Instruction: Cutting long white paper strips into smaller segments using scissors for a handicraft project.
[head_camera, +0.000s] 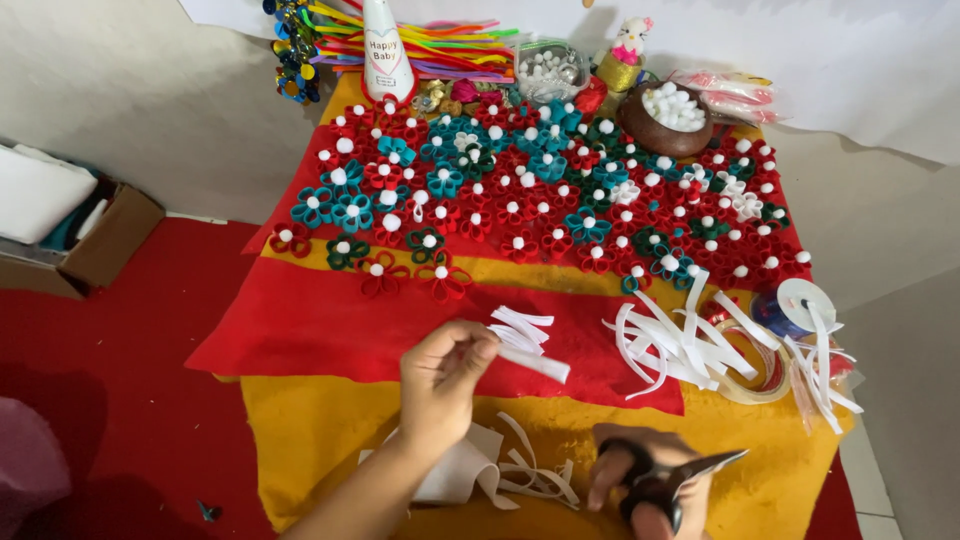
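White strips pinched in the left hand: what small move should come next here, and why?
Probably carry the white strips across to the loose pile of white strips on the red felt and lay them there. The left hand pinches a cut bundle, while the right hand holds the scissors down by the white felt scraps, not cutting.

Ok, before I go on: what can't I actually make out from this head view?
- Right hand: cut off by the bottom edge; its grip on the black-handled scissors is partly out of view.
- White felt scraps: partly hidden behind the left hand.
- Thin white felt strips in the left hand: too bunched to count.
- Open brown cardboard box: cut off by the left edge.
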